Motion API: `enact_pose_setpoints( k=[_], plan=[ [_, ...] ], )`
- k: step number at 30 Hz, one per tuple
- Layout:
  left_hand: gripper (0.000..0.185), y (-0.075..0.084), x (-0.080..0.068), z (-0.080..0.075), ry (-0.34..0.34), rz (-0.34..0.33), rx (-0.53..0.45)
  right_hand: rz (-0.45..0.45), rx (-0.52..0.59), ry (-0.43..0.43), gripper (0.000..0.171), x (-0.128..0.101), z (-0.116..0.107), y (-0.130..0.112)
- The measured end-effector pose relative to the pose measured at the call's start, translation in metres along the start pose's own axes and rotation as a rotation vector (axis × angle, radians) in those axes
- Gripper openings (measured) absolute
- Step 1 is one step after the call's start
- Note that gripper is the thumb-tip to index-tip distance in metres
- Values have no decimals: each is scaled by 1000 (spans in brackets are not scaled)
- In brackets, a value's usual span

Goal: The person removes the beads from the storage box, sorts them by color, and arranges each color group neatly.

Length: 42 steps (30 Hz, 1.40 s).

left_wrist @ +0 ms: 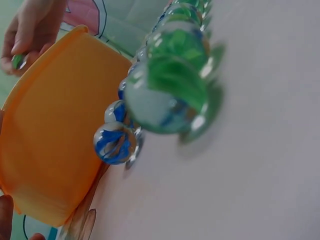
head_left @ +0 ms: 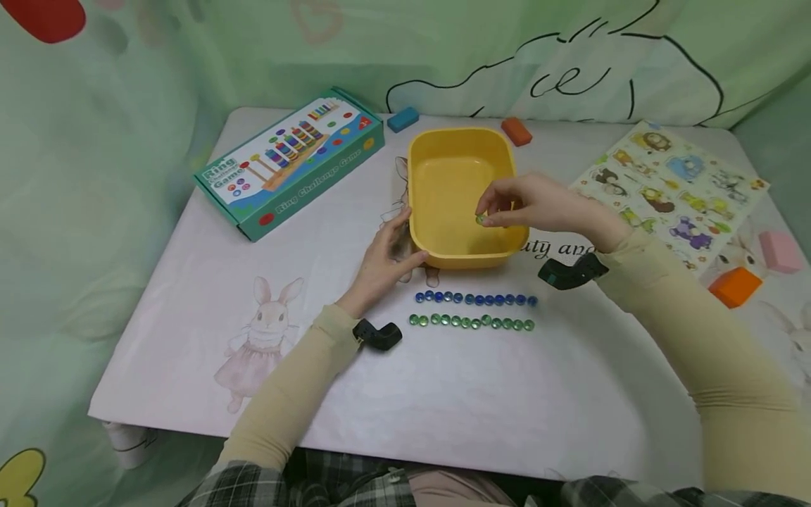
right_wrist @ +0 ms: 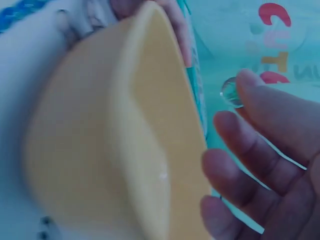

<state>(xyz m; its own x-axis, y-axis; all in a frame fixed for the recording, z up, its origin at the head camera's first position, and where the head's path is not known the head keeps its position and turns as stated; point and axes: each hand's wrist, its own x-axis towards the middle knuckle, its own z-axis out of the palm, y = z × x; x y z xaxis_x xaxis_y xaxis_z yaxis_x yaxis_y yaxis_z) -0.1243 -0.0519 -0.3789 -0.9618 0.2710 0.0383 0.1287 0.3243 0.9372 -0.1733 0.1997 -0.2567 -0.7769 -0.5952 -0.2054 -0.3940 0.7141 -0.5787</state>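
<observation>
Over the near right part of a yellow plastic basin [head_left: 469, 262], my right hand [head_left: 538, 204] pinches a clear marble with green inside [head_left: 480, 220] between thumb and fingertip. The right wrist view shows that marble [right_wrist: 231, 92] at the thumb tip, the other fingers loosely bent. My left hand [head_left: 383, 264] rests against the basin's left wall and near corner with its fingers fairly straight. In front of the basin lie two rows of marbles, a blue row [head_left: 479, 299] and, nearer me, a green row [head_left: 475, 324]. They loom close in the left wrist view, blue marble [left_wrist: 115, 143] included.
A green Ring Challenge Game box [head_left: 291, 162] lies at the back left. Behind the basin are a blue block [head_left: 403, 120] and a red-orange block [head_left: 516, 132]. To the right lie an animal sticker sheet [head_left: 678, 190], an orange block [head_left: 735, 287] and a pink block [head_left: 781, 251].
</observation>
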Motion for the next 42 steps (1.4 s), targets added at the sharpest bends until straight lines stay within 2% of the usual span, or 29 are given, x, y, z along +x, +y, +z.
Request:
enact_pose_setpoints(
  k=[7, 12, 18, 22, 28, 32, 42],
  plan=[
    [73, -1, -2, -4, 3, 11, -14, 28, 131, 83, 15, -38, 19, 16],
    [72, -1, -4, -8, 15, 17, -20, -1, 221, 118, 15, -59, 32, 31],
    [71, -4, -5, -12, 18, 22, -36, -56, 267, 124, 12, -77, 46, 47],
    [71, -5, -5, -14, 17, 17, -45, -42, 285, 127, 11, -88, 56, 55],
    [71, -5, -6, -16, 16, 9, -49, -32, 348, 72, 12, -102, 74, 65],
    [70, -5, -8, -19, 14, 23, -50, -29, 350, 55, 12, -106, 85, 66],
    [71, -3, -9, -22, 20, 8, -36, 28, 249, 75, 11, -102, 98, 60]
  ],
)
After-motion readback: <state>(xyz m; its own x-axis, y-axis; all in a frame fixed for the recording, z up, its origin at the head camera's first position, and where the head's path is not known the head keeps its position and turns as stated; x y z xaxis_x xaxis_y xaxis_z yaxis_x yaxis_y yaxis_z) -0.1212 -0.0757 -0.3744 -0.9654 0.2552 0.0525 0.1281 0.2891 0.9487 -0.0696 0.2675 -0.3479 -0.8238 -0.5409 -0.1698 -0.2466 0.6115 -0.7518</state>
